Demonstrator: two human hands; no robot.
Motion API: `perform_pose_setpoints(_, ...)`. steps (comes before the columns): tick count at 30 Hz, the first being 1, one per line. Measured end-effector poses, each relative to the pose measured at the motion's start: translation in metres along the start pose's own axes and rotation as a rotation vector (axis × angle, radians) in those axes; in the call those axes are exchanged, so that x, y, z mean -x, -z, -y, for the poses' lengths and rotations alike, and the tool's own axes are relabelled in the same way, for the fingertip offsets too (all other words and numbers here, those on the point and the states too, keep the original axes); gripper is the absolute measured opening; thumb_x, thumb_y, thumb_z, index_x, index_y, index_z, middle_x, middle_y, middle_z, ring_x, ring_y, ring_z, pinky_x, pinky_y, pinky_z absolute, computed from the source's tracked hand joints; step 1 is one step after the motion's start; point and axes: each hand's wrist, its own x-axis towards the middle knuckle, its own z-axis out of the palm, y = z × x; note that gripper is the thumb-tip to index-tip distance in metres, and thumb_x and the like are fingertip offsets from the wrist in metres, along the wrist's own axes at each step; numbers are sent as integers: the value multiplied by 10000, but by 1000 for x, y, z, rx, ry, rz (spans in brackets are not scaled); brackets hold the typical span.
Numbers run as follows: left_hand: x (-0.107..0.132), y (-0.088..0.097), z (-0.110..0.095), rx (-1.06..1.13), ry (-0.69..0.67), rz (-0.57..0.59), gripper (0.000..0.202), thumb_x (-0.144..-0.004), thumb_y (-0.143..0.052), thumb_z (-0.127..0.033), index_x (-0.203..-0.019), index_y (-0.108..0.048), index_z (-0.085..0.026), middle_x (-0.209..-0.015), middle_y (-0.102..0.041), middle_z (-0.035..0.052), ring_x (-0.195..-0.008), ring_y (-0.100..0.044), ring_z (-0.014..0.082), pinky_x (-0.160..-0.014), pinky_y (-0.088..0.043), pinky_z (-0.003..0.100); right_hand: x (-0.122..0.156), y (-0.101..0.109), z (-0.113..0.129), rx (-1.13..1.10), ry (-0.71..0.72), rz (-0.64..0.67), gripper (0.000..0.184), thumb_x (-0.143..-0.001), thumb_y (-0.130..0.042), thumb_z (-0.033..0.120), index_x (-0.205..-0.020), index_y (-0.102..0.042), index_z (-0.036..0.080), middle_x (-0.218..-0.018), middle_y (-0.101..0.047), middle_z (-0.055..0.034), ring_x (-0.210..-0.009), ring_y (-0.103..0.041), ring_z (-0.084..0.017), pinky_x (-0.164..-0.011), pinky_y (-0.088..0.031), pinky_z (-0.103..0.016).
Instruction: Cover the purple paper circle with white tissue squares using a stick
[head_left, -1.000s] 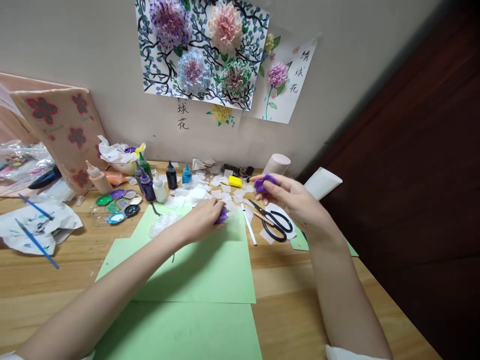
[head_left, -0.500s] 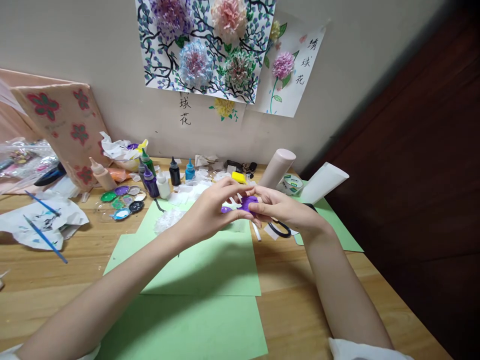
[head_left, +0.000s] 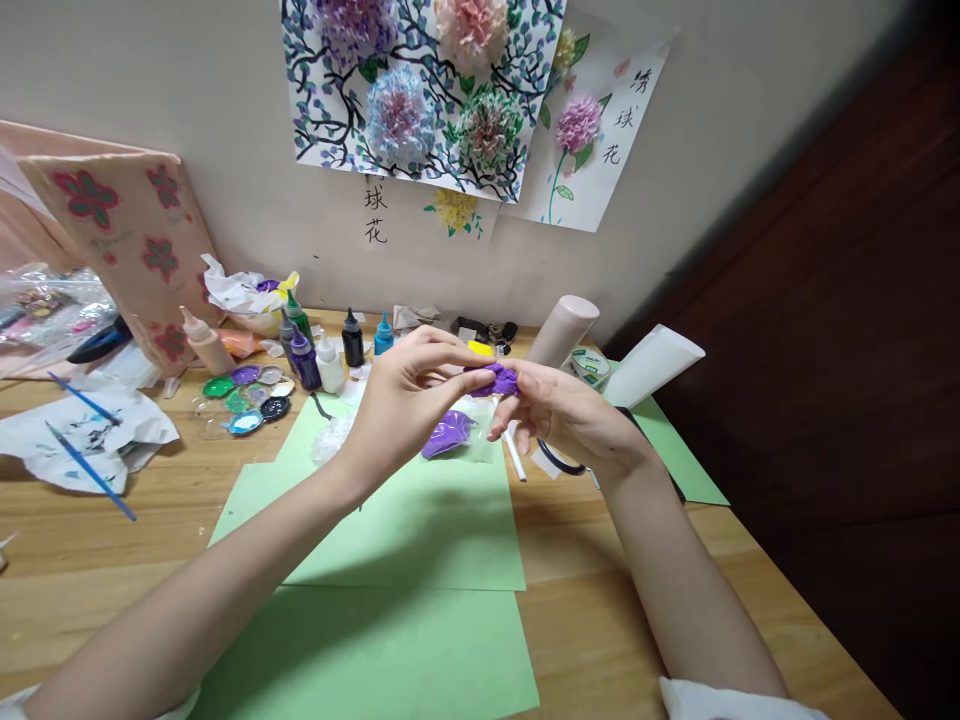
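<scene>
My left hand [head_left: 401,405] and my right hand [head_left: 566,415] meet above a green paper sheet [head_left: 420,520], both pinching a small crumpled purple tissue piece [head_left: 495,380] between their fingertips. A second purple tissue piece [head_left: 448,434] lies on the green sheet just below my left fingers. Black scissors [head_left: 559,462] lie under my right hand, mostly hidden. A white pen [head_left: 516,458] sits beside them.
Small ink bottles [head_left: 322,350] and a paint palette [head_left: 247,395] stand at the back left. Brushes on stained paper [head_left: 82,440] lie at far left. A pink cylinder [head_left: 562,330], a tape roll [head_left: 589,365] and a white tube [head_left: 652,365] sit at the right. Flower pictures [head_left: 427,100] hang on the wall.
My left hand left the table and rose to meet my right hand. Both now pinch the purple tissue piece, held a little higher than half a second ago.
</scene>
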Motion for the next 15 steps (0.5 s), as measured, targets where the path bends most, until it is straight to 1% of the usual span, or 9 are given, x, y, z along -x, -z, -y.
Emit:
perform_pose_setpoints(2,-1,0,0,98,124,11,264,-728,-687,-405,-865,-722,-182,-947,-645,62,-888,-608,172,-720,-535,268,-2,-6,-1,67,14,-69,333,-878,-519,421,-1113,-533,184,-789,-696,-55,-784,-671,-171,-545,-492,-221)
perform_pose_setpoints(3,-2,-1,1,156,194,40,292,-740,-672,-419,-896,-718,-176,-953,-659,65,-890,-615,175,-748,-535,281,-3,-8,-2,126,33,-121,331,-865,-542,419,-1098,-533,184,-778,-691,-49,-770,-667,-169,-552,-488,-225)
perform_pose_setpoints(5,-2,-2,3,271,335,132,360,-777,-619,-462,-956,-702,-161,-926,-683,66,-862,-631,169,-798,-526,309,-5,-13,-4,293,95,-256,314,-829,-593,413,-1038,-548,182,-749,-672,-30,-726,-652,-160,-573,-475,-239)
perform_pose_setpoints(7,-3,-3,4,332,435,231,403,-791,-590,-492,-977,-692,-150,-901,-695,67,-866,-636,171,-836,-509,326,-6,-18,-7,501,165,-392,283,-793,-635,407,-952,-569,182,-732,-643,-12,-690,-622,-148,-587,-453,-250)
perform_pose_setpoints(9,-2,-4,4,356,475,301,397,-773,-620,-473,-987,-686,-147,-924,-699,70,-906,-633,181,-857,-495,333,-5,-22,-10,698,225,-493,236,-776,-654,377,-892,-570,189,-719,-609,6,-664,-582,-133,-586,-422,-249)
perform_pose_setpoints(10,-2,-4,4,367,480,321,384,-759,-646,-447,-995,-682,-146,-949,-698,74,-929,-629,187,-865,-490,334,-4,-24,-10,778,242,-522,212,-777,-655,353,-885,-562,195,-704,-589,16,-651,-563,-127,-580,-407,-246)
perform_pose_setpoints(13,-2,-2,4,414,487,337,371,-733,-693,-372,-1014,-670,-130,-989,-695,92,-951,-633,196,-875,-485,338,2,-28,-8,943,276,-546,190,-785,-648,282,-923,-537,212,-661,-531,37,-641,-531,-127,-583,-388,-247)
perform_pose_setpoints(15,-3,1,5,441,491,331,385,-722,-709,-349,-1029,-662,-120,-984,-699,105,-939,-642,195,-871,-490,335,7,-30,-3,1023,329,-536,253,-779,-663,279,-991,-537,221,-687,-529,27,-681,-534,-145,-610,-400,-261)
